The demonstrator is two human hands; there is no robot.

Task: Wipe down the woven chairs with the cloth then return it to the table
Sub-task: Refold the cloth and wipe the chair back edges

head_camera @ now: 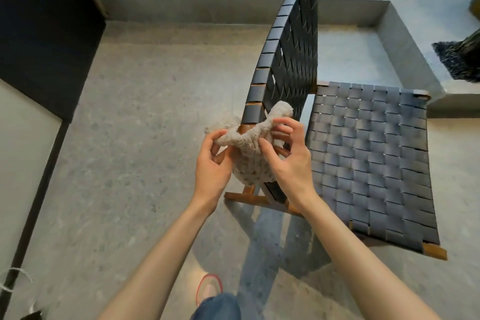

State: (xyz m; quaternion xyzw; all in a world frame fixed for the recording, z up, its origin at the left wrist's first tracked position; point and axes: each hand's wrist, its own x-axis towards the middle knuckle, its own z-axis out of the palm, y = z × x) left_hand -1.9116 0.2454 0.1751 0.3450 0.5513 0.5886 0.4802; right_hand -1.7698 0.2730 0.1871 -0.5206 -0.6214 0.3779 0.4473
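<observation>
A woven chair (pixel 368 158) with dark straps and a wooden frame stands in front of me, its seat to the right and its backrest (pixel 291 54) rising toward the top of the view. A beige fluffy cloth (pixel 249 161) is bunched at the near end of the backrest frame, wrapped over the wooden post. My left hand (pixel 211 166) pinches the cloth's left edge with curled fingers. My right hand (pixel 288 161) grips the cloth from the right, thumb on it and fingers curled above. Part of the cloth is hidden behind the frame.
Grey stone floor (pixel 135 138) spreads to the left. A low concrete ledge (pixel 405 41) runs behind the chair. A dark cabinet or wall (pixel 46 28) stands at left. My foot in a red-edged sandal (pixel 209 288) is at the bottom.
</observation>
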